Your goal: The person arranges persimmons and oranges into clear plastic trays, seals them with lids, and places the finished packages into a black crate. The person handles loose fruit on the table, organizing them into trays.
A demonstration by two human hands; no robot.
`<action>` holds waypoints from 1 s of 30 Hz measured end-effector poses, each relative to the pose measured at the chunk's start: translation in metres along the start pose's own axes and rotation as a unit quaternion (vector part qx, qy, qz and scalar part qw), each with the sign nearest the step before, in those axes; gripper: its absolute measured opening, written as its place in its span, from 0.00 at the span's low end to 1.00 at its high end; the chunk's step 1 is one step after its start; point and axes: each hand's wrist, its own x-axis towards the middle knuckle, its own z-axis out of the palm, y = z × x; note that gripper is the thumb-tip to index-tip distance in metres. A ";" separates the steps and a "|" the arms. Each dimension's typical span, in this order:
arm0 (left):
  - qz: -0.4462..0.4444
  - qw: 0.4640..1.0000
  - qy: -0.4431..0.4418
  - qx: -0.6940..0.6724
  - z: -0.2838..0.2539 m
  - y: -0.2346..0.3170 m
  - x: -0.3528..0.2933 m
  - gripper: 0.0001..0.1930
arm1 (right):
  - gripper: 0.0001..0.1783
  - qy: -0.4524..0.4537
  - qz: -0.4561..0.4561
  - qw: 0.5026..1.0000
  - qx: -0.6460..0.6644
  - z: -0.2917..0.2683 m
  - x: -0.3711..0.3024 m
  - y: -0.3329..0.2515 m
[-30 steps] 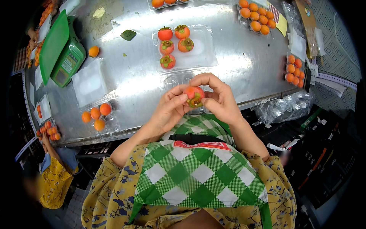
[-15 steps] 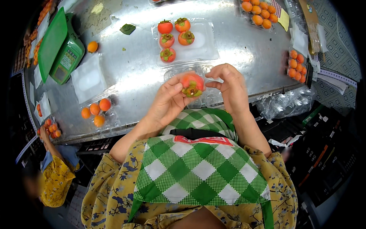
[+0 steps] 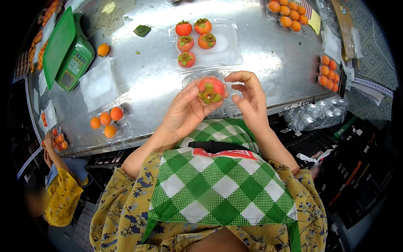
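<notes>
An orange-red persimmon point(image 3: 215, 85) rests in my left hand point(image 3: 179, 110), its green leafy calyx turned toward me. My fingers and thumb wrap its left side and underside. Just to its right, my right hand point(image 3: 253, 103) is raised with thumb and fingers bent but apart, holding nothing that I can see. Beyond both hands lies a clear plastic tray point(image 3: 237, 47) with a white pad and several persimmons point(image 3: 207, 40), most with the calyx up. A clear tray with round hollows point(image 3: 233, 111) is partly hidden beneath my hands.
At the left stand a green scale point(image 3: 74, 67), a white-padded tray point(image 3: 98, 84) and a tray of orange fruit point(image 3: 110, 131). More filled trays sit at the right point(image 3: 328, 80) and far right. A co-worker's hand point(image 3: 49, 143) reaches fruit at far left.
My right hand's fingers have spread and its thumb has come down away from the persimmon. My left hand has tilted the fruit slightly. The co-worker's hands have shifted.
</notes>
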 end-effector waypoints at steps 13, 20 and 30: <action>-0.040 0.997 -0.025 -0.059 -0.002 -0.006 -0.003 0.23 | 0.33 -0.048 -0.151 0.969 -0.187 0.014 0.006 -0.003; 0.038 0.968 0.045 0.245 -0.012 0.006 -0.004 0.22 | 0.24 -0.041 0.030 0.985 0.167 0.004 0.009 0.000; 0.164 0.884 -0.047 0.435 0.003 0.030 0.002 0.36 | 0.36 -0.147 0.306 0.833 0.437 -0.009 0.009 0.003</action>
